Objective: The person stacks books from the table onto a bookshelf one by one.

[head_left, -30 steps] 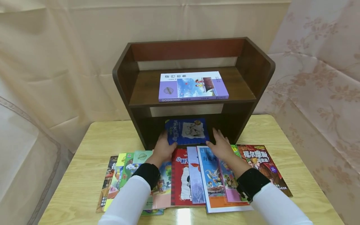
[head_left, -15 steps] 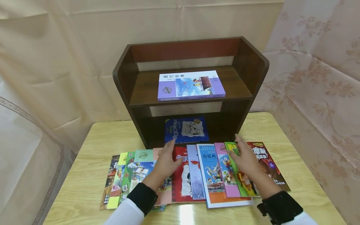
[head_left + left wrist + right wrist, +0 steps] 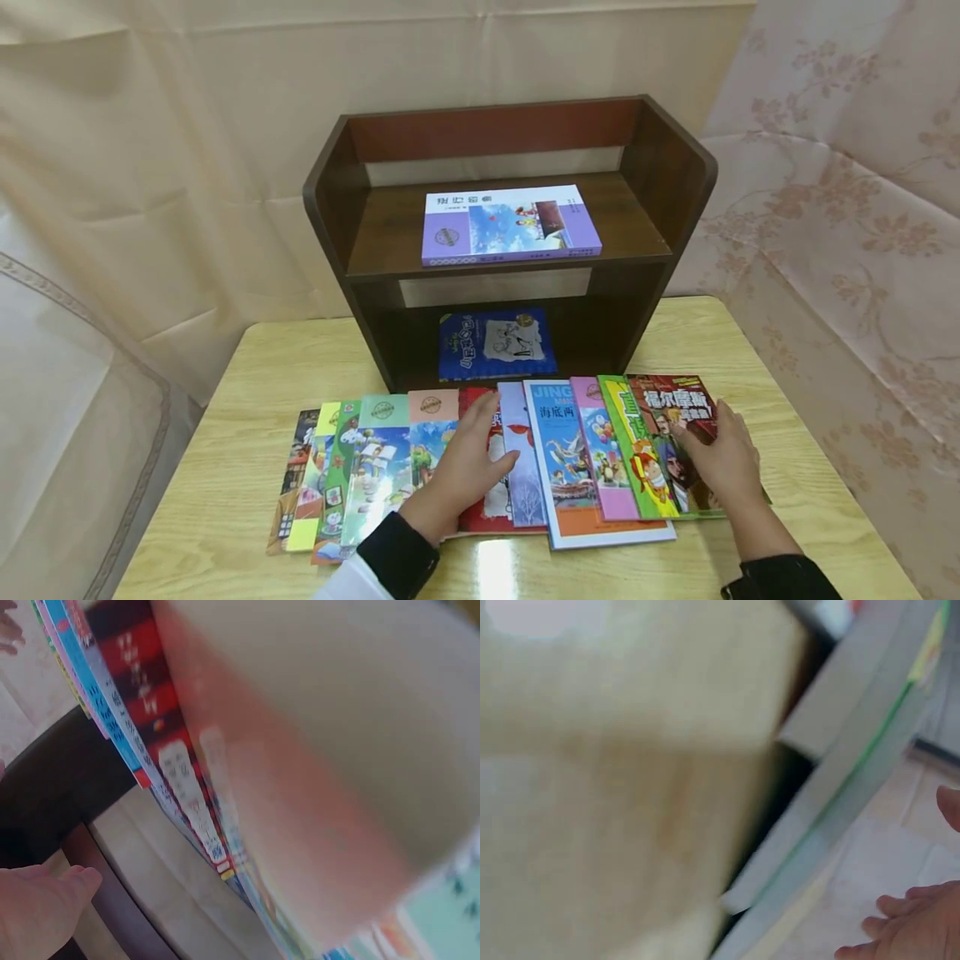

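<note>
A row of overlapping children's books lies along the front of the shelf in the head view. My left hand (image 3: 467, 467) hovers over the red book (image 3: 497, 504), fingers straight and thumb apart. At the row's right end, my right hand (image 3: 726, 462) is over the dark red comic book (image 3: 681, 408), with thumb and fingers spread; contact cannot be made out. Beside that book lies a green-and-yellow book (image 3: 637, 467). On the lower shelf a blue book (image 3: 495, 346) lies flat, away from both hands. The left wrist view also shows the hand (image 3: 41, 907) with nothing in it.
The dark wooden bookshelf (image 3: 352, 275) stands at the back of the light wood table (image 3: 247, 467). A purple-and-white book (image 3: 512, 225) lies flat on its upper shelf. A blue-and-orange book (image 3: 570, 467) sticks out toward the table's front. Cloth curtains (image 3: 187, 167) hang behind.
Both hands have left the blue book, which stays on the lower shelf. My left hand has come back over the row; my right hand has moved right to the row's end.
</note>
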The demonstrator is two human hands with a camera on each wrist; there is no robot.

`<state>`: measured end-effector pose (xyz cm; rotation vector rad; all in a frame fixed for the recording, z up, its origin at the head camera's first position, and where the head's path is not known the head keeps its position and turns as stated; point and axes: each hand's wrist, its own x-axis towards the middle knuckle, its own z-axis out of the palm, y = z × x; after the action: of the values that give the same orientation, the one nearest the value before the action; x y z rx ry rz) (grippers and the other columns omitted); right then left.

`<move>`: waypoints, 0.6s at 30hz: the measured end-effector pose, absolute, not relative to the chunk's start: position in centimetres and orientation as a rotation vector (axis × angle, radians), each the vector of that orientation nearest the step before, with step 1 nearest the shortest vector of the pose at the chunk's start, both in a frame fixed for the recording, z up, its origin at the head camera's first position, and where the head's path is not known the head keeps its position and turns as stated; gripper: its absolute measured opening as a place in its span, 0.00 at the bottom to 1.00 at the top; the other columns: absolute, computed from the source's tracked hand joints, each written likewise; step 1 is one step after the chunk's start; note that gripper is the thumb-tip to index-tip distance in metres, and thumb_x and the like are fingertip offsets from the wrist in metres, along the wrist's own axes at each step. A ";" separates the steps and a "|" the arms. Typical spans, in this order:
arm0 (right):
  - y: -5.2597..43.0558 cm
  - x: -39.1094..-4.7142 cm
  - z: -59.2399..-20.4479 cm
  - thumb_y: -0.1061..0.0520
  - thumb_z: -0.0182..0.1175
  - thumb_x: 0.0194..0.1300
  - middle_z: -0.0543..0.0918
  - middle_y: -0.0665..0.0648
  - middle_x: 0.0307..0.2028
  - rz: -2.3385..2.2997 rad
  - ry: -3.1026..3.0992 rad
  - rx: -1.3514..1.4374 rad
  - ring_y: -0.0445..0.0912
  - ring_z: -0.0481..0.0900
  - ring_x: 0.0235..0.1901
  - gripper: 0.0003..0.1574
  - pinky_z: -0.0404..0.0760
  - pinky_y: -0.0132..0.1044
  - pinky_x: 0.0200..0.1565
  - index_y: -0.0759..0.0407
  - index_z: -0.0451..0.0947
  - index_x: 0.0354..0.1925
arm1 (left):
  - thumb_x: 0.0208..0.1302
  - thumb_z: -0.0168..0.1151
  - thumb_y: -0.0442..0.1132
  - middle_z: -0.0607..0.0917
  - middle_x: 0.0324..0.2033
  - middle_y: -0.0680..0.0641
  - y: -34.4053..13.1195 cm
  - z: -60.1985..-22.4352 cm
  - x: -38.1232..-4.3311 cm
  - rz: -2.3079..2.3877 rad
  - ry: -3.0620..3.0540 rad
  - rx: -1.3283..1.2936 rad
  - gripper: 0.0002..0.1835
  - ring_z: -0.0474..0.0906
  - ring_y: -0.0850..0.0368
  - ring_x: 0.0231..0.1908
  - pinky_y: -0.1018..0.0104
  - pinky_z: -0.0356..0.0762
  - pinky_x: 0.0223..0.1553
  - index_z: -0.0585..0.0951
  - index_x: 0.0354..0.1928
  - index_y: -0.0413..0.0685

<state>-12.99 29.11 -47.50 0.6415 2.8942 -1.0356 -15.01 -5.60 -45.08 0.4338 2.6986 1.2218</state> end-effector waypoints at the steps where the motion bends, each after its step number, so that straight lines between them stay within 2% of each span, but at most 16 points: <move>1: 29.6 -12.8 -47.7 0.44 0.57 0.67 0.46 0.81 0.69 -1.022 2.875 0.672 0.72 0.40 0.70 0.57 0.44 0.72 0.63 0.74 0.36 0.72 | 0.59 0.69 0.42 0.57 0.73 0.44 -5.5 -45.1 -14.9 1.212 2.706 0.449 0.45 0.59 0.43 0.69 0.49 0.66 0.64 0.57 0.74 0.47; 6: 31.5 -11.7 -48.6 0.35 0.54 0.66 0.45 0.83 0.68 -1.031 2.733 0.785 0.76 0.46 0.66 0.65 0.53 0.72 0.61 0.77 0.31 0.71 | 0.59 0.70 0.44 0.58 0.73 0.44 -5.0 -45.5 -14.6 1.126 2.749 0.490 0.45 0.60 0.45 0.69 0.50 0.67 0.63 0.57 0.74 0.48; 12: 32.8 -10.7 -49.2 0.31 0.54 0.64 0.42 0.86 0.66 -1.056 2.583 0.800 0.78 0.44 0.64 0.71 0.54 0.69 0.62 0.80 0.26 0.69 | 0.59 0.69 0.45 0.58 0.72 0.42 -4.7 -45.8 -14.4 1.132 2.747 0.520 0.45 0.58 0.44 0.70 0.49 0.66 0.64 0.57 0.74 0.47; 14: 32.9 -10.5 -49.2 0.30 0.55 0.62 0.44 0.87 0.65 -1.009 2.579 0.790 0.79 0.45 0.63 0.73 0.56 0.70 0.61 0.82 0.28 0.68 | 0.59 0.69 0.45 0.58 0.72 0.41 -4.7 -45.9 -14.3 1.133 2.745 0.533 0.45 0.57 0.43 0.70 0.49 0.65 0.64 0.56 0.74 0.46; 18: 33.1 -10.6 -49.0 0.28 0.59 0.58 0.53 0.89 0.61 -0.860 2.606 0.806 0.81 0.52 0.59 0.74 0.64 0.71 0.55 0.87 0.38 0.66 | 0.60 0.69 0.46 0.58 0.72 0.42 -4.5 -45.9 -14.2 1.120 2.743 0.531 0.45 0.57 0.44 0.70 0.50 0.66 0.64 0.56 0.75 0.48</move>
<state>-10.55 33.14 -48.96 0.8055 2.6062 -0.8602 -14.22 -4.51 -45.89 0.5314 2.7433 1.1201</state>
